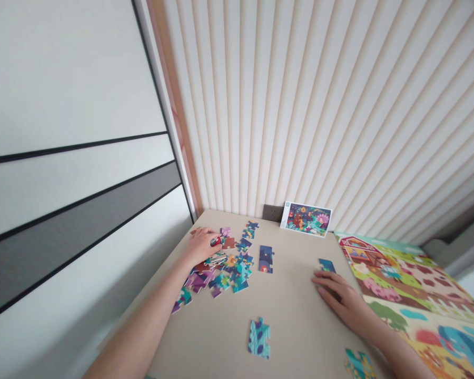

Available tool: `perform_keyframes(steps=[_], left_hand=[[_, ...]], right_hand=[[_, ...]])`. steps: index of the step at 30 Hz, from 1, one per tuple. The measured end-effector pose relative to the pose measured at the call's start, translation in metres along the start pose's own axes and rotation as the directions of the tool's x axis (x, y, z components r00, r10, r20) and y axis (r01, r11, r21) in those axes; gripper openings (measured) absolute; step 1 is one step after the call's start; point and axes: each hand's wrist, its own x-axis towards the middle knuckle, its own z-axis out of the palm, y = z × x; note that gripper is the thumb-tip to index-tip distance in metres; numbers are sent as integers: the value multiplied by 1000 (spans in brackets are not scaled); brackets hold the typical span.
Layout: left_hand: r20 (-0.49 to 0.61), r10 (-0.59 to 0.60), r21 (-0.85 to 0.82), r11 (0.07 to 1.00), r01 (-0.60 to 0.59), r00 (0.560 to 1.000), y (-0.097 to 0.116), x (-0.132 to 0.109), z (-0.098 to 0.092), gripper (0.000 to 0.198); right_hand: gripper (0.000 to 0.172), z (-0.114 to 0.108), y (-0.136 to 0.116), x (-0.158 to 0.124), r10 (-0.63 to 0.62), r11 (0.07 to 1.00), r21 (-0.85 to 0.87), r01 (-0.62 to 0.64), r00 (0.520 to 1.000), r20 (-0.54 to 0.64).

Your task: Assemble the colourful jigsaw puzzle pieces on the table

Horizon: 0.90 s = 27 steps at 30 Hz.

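Note:
My left hand (200,246) rests over the upper left of a heap of jigsaw pieces (221,268), its fingers stretched out. A red jigsaw piece (216,241) shows at its fingertips, with no clear grip on it. On the right side of the table, my right hand (337,295) lies with fingers extended, just below a dark blue jigsaw piece (326,265). Between the hands is a joined blue section (266,259). Nearer to me lie a teal piece (259,338) and a green-yellow piece (359,363), close to my right forearm.
A picture card (306,219) leans against the ribbed wall (260,105) beside a dark socket (273,212). Colourful farm and animal pictures (403,273) cover the right side. A white panel (75,237) borders the left of the beige table (221,326).

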Motion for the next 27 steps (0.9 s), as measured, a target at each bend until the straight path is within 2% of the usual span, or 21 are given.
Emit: perform_keyframes(steps=[13, 18, 27], left_hand=[[-26, -20, 48, 999, 21, 999, 5, 3, 8, 26], [-34, -37, 6, 999, 38, 999, 6, 4, 12, 23], [-62, 25, 12, 1000, -25, 998, -7, 1, 11, 30]], right_hand=[[37, -6, -19, -1, 21, 1000, -6, -21, 1000, 21], [37, -7, -21, -1, 16, 1000, -4, -16, 1000, 13], [37, -6, -18, -2, 16, 1000, 10, -16, 1000, 11]])
